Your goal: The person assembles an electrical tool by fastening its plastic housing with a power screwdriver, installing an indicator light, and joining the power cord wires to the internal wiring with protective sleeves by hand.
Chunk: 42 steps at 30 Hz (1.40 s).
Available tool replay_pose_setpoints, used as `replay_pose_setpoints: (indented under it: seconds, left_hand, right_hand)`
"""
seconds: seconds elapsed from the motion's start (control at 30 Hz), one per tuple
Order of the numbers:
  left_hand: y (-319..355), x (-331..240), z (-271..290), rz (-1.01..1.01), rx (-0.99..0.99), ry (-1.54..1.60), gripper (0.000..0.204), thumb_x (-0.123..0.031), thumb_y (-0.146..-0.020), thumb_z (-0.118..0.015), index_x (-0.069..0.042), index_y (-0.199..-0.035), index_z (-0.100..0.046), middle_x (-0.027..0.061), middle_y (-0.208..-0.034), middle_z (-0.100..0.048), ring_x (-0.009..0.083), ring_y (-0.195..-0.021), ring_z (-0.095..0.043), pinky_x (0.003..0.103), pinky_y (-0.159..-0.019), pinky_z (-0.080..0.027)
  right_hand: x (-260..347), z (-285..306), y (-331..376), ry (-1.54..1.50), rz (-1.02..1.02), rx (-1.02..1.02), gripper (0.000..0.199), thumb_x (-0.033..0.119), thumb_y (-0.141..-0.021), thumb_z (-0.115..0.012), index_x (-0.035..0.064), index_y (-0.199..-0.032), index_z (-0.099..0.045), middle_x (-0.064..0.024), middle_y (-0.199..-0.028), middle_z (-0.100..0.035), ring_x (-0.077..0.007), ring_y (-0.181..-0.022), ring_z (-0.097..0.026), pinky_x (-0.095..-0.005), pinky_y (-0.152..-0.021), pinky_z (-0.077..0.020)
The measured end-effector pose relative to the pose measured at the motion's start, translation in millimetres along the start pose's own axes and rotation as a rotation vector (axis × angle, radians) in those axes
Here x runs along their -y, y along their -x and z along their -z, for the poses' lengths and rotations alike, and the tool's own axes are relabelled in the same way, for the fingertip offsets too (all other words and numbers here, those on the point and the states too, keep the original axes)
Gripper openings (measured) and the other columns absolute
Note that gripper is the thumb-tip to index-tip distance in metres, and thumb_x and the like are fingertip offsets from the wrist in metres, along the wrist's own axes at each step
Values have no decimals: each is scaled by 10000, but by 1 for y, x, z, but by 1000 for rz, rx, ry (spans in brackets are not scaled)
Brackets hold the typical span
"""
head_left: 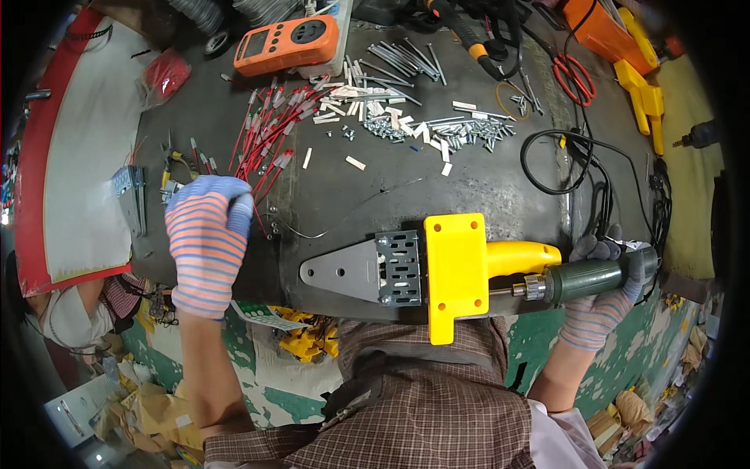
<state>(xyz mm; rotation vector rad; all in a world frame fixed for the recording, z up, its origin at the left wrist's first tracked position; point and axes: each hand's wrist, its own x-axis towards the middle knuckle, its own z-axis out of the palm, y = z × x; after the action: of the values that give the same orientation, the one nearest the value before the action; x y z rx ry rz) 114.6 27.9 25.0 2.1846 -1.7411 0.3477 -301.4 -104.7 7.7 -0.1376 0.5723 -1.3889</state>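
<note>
My left hand [207, 238], in a striped knit glove, rests at the left of the dark bench. Its fingers curl downward beside small pliers [181, 162], and whatever they hold is hidden. My right hand [601, 293], gloved likewise, is wrapped around a dark green electric screwdriver [582, 277] whose chuck points left. Between my hands, at the near edge, lies a plastic pipe welding tool: a yellow housing [455, 270] with a handle [523, 256], a perforated metal bracket [400, 270] and a tapered grey plate [344, 270]. The screwdriver's tip is close to the housing, below the handle.
Red-wired parts [269, 133], white strips [355, 162] and loose screws [488, 131] cover the far middle. An orange meter [287, 45] stands behind them. Red-handled scissors [574, 80], a black cable [535, 168] and yellow housings [641, 102] lie right. Metal plates [131, 199] sit left.
</note>
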Motion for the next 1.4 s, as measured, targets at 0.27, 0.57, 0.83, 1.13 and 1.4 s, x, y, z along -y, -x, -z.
replay_pose_setpoints:
  seconds: [0.27,0.57,0.83,1.13,1.4]
  left_hand:
    - [-7,4,-23,21,155,-169,113,-234,-775,-672,-148,-849,-666,78,-821,-646,304,-802,-606,414,-773,-446]
    - [-22,11,-39,-58,289,-423,131,-252,-763,-677,-171,-866,-674,63,-806,-627,273,-809,-602,399,-769,-454]
    - [-36,6,-40,-192,418,-685,163,-189,-736,-671,-137,-891,-656,63,-876,-637,244,-910,-618,388,-837,-457]
    - [-36,7,-42,-169,458,-590,147,-204,-814,-627,-96,-915,-631,105,-937,-638,278,-927,-614,403,-798,-457]
    - [-38,16,-44,-30,456,-380,176,-210,-829,-627,-90,-958,-623,132,-934,-640,317,-949,-613,460,-827,-465]
  right_hand:
    - [6,3,0,21,0,-16,271,225,-850,-670,-17,-941,-588,-109,-794,-619,-243,-749,-633,-462,-937,-494]
    - [5,6,0,-9,-49,57,347,239,-858,-669,-63,-1009,-587,-134,-829,-640,-281,-771,-661,-465,-967,-474]
    - [11,7,-2,40,-36,26,413,257,-850,-681,-83,-1058,-570,-139,-825,-643,-285,-781,-662,-466,-957,-478]
    - [4,5,1,-23,-2,36,449,236,-821,-706,-80,-1100,-551,-118,-810,-589,-276,-759,-622,-489,-932,-481]
    - [6,7,2,-18,37,26,468,222,-817,-699,-86,-1131,-539,-118,-801,-581,-282,-751,-628,-493,-923,-485]
